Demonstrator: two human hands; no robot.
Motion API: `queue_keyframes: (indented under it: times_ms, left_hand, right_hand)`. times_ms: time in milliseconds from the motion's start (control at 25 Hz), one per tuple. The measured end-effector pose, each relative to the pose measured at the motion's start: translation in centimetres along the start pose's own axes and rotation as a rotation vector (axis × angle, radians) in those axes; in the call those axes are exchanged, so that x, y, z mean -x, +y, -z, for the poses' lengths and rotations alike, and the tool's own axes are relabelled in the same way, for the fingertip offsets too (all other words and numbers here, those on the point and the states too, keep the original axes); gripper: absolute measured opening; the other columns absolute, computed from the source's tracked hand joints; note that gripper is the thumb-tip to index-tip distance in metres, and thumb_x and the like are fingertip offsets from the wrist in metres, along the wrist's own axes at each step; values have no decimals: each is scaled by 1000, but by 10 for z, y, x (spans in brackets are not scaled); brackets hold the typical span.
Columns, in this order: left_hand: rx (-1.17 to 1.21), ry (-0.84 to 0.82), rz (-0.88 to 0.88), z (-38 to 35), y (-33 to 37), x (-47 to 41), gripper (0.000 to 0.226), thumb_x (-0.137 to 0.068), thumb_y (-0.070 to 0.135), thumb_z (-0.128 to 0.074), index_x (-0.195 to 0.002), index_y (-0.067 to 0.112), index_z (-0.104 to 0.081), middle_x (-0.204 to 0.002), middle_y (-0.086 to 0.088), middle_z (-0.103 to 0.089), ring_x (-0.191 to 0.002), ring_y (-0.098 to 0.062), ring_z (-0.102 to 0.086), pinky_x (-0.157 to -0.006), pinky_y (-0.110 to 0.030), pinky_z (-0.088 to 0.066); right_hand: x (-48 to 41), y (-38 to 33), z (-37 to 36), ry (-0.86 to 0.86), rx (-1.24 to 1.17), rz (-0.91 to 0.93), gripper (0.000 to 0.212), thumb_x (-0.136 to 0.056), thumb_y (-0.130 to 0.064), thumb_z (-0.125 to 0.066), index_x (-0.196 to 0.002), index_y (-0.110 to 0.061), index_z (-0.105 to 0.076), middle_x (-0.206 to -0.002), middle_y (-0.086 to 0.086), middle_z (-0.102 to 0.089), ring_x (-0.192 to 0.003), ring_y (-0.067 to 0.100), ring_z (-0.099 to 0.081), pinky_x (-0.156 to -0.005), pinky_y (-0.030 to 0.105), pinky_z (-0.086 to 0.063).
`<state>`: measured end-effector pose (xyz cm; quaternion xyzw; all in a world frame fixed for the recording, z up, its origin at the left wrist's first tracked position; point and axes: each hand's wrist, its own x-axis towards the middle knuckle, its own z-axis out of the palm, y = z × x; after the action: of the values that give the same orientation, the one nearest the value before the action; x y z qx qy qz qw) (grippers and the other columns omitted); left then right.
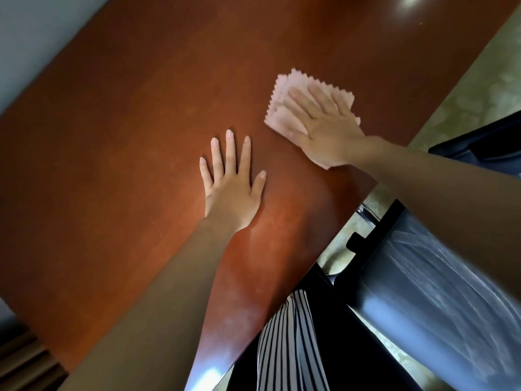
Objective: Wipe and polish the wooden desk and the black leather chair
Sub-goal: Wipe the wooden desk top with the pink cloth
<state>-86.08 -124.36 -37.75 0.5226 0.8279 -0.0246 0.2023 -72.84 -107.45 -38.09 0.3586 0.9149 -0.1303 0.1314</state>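
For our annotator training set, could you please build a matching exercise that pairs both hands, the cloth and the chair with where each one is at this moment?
Column one:
1. left hand
2. right hand
3. pink cloth
4. black chair

Column two:
A. beside the wooden desk, off its edge
B. flat on bare wood, fingers spread
C. pressing flat on the pink cloth
D. lying on the wooden desk, under a hand

Pairs: 1-B; 2-C; 3-D; 4-A.
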Motion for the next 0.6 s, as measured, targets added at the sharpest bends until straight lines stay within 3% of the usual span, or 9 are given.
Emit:
queue_keyframes:
  times_ms: [320,600]
  left_hand:
    - [-30,1,7,-1,-2,-6,62,-100,49,-11,-148,29,21,-155,1,31,-142,-23,30,-114,-47,17]
    - [-25,-13,-9,1,-5,10,54,-102,41,-10,-150,32,15,-157,4,25,-144,-21,25,-115,-45,14]
  right_hand:
    - [-59,-16,11,82,23,-78,57,-101,-51,-12,-151,-34,7,-160,-11,11,-146,19,15,-117,45,9]
    - [-2,-32,-11,110,41,18,58,-98,-53,-10,-151,-35,2,-161,-8,4,-147,21,9,-116,46,8]
